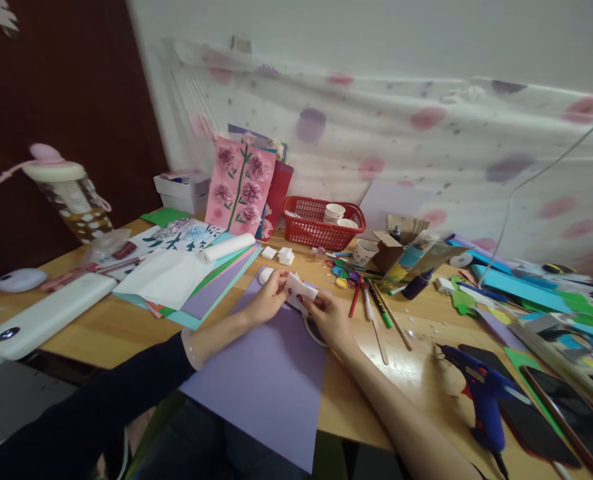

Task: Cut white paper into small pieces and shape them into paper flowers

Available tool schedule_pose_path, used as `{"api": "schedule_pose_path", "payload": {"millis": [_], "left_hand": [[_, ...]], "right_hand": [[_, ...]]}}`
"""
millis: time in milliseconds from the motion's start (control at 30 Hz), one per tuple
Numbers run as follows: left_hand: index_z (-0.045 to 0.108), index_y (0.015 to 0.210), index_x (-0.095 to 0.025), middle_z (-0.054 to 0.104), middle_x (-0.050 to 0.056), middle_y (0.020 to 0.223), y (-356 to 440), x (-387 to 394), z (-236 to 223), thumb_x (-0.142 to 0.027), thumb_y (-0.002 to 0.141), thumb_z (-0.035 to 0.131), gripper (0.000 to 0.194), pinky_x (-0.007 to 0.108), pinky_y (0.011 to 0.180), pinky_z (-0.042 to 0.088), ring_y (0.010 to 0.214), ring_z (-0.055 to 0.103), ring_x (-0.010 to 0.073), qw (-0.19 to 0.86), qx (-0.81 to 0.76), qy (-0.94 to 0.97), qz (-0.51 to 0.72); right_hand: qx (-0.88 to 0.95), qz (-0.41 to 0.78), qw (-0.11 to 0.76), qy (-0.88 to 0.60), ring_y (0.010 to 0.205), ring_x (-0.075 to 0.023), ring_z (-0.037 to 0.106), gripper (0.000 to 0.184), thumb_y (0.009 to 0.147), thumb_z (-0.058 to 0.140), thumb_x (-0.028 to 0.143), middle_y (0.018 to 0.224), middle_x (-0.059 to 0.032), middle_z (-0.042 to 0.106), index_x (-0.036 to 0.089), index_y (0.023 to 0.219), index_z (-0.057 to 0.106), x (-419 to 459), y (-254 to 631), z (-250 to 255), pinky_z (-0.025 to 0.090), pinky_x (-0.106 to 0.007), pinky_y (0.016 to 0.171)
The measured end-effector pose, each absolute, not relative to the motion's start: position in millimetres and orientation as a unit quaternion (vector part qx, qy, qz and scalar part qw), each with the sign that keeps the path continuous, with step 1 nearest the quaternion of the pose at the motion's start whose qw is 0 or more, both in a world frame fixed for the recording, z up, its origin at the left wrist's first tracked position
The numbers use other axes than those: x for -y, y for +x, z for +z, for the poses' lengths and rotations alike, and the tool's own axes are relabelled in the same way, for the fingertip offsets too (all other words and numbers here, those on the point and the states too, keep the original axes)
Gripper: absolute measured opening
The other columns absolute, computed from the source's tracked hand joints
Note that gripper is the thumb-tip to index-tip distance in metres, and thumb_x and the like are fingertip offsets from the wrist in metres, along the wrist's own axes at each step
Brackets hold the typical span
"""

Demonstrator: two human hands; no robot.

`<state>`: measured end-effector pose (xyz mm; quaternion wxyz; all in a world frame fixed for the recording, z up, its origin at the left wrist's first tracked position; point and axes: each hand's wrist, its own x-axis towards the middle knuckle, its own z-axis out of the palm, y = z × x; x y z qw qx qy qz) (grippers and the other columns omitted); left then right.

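Note:
Both my hands meet over a lilac paper sheet (271, 380) lying on the wooden table (101, 327). My left hand (269, 297) and my right hand (329, 317) pinch a small folded piece of white paper (300, 291) between their fingertips. Under my right hand lies a roll of tape (312, 331), partly hidden. Small white paper pieces (282, 255) lie just beyond my hands.
Left: stacked coloured sheets (196, 287), a white paper roll (226, 247), a white device (41, 317) and a bottle (71, 197). Behind: a flower card (239, 183), a red basket (321, 223) with cups. Right: pencils (381, 310), paint pots (343, 275), a blue glue gun (481, 393), a phone (573, 413), foam scraps.

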<state>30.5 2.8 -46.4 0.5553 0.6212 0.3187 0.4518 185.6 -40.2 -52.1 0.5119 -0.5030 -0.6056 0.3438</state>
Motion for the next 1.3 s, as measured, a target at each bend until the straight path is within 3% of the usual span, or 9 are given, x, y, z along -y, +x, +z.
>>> {"api": "schedule_pose_path", "payload": {"millis": [100,300,800,1000,1167,1300], "left_hand": [[0.05,0.099,-0.015,0.068,0.006,0.089,28.1,-3.0,-41.8,-0.018,0.075,0.058,0.025,0.03,0.078,0.047,0.084,0.063,0.0171,0.581,-0.319,0.604,0.442],[0.054,0.096,-0.015,0.065,0.0,0.065,21.3,1.7,-30.9,-0.031,0.072,0.064,0.031,0.024,0.058,0.044,0.06,0.061,0.0141,0.583,-0.348,0.591,0.436],[0.063,0.089,-0.011,0.067,0.003,0.072,9.9,3.5,-18.8,-0.025,0.064,0.072,0.03,0.023,0.063,0.043,0.064,0.06,0.0115,0.643,-0.333,0.575,0.382],[0.064,0.083,-0.013,0.064,0.0,0.072,5.0,2.8,-18.1,-0.02,0.059,0.074,0.027,0.022,0.061,0.045,0.063,0.059,0.0102,0.711,-0.287,0.498,0.405],[0.063,0.08,-0.014,0.065,0.003,0.076,2.1,-0.5,-20.4,-0.02,0.061,0.07,0.021,0.029,0.065,0.052,0.07,0.063,0.0153,0.745,-0.261,0.48,0.383],[0.061,0.076,-0.014,0.064,0.002,0.073,1.1,-1.6,-20.9,-0.017,0.064,0.066,0.013,0.029,0.066,0.053,0.069,0.062,0.014,0.744,-0.26,0.49,0.373]], "right_hand": [[0.594,0.367,0.519,-0.493,0.062,-0.0178,0.06,0.031,0.074,0.06,0.044,0.072,-0.0031,0.067,0.014,0.083,0.067,39.8,185.3,-51.6,0.046,-0.026,0.056],[0.552,0.436,0.542,-0.459,0.06,-0.0178,0.063,0.035,0.071,0.067,0.04,0.072,-0.004,0.069,0.014,0.094,0.066,46.1,182.2,-37.3,0.047,-0.026,0.055],[0.483,0.499,0.571,-0.438,0.052,-0.015,0.059,0.03,0.062,0.074,0.038,0.063,-0.0021,0.068,0.015,0.081,0.066,56.1,177.4,-18.1,0.045,-0.024,0.051],[0.489,0.474,0.58,-0.447,0.052,-0.0128,0.054,0.024,0.065,0.068,0.032,0.061,0.0,0.065,0.016,0.084,0.07,61.0,177.6,-16.5,0.041,-0.023,0.051],[0.522,0.449,0.573,-0.444,0.069,-0.0157,0.059,0.017,0.065,0.061,0.023,0.073,-0.0021,0.069,0.019,0.075,0.074,61.6,183.0,-14.9,0.044,-0.024,0.063],[0.519,0.463,0.561,-0.449,0.06,-0.0142,0.056,0.014,0.064,0.059,0.022,0.064,-0.0008,0.065,0.019,0.068,0.072,61.2,184.1,-14.9,0.042,-0.024,0.057]]}}
